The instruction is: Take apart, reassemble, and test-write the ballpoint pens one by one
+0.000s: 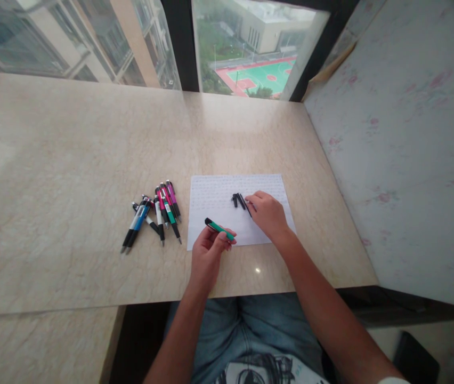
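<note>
In the head view, the left hand (pixel 207 249) pinches a green pen barrel (pixel 221 229) between thumb and fingers, held tilted above the near edge of a sheet of paper (pixel 205 200). The right hand (pixel 267 213) has its fingertips drawn together beside some small black pieces (pixel 241 201) on the sheet; whether they grip one, I cannot tell. A group of pens (pixel 167 207) lies on the counter (pixel 71 160), left of the paper. A light fingertip pinch should suit such slim pieces, since a careless push could roll them; the barrel is best steadied over the sheet.
</note>
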The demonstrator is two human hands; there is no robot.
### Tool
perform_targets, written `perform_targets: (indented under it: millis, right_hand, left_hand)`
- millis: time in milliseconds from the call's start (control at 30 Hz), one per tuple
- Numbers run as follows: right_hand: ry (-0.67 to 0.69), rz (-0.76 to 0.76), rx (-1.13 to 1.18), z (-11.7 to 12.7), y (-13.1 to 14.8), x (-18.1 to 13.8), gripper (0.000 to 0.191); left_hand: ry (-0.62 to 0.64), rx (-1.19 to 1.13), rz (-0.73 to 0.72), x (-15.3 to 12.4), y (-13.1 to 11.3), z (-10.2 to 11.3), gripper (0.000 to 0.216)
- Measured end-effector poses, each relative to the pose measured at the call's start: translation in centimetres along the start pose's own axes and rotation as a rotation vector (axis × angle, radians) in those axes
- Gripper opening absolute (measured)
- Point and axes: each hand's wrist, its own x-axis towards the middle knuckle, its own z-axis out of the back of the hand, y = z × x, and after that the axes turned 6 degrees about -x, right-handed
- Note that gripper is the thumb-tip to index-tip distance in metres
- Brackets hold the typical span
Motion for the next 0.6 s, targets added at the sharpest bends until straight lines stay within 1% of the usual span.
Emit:
perform_targets:
  millis: [233, 333, 467, 600]
  right_hand:
    - [-0.041, -0.045, 0.021, -0.19, 0.07, -0.08, 0.019]
    - [-0.060, -0.086, 0.079, -0.45, -0.17, -0.27, 0.019]
    - [-0.082, -0.116, 0.142, -0.84, -0.51, -0.63, 0.018]
    - [-0.074, -0.083, 0.166, -0.90, -0.49, -0.78, 0.021]
  left_hand:
    - [-0.050, -0.006, 0.042, 0.07, 0.02, 0.02, 0.032]
    - [-0.064, -0.076, 0.052, 0.14, -0.15, -0.05, 0.027]
    - [-0.047, -0.201, 0.064, 0.26, -0.61, -0.16, 0.023]
    - [-0.034, -0.259, 0.057, 0.36, -0.81, -0.06, 0.023]
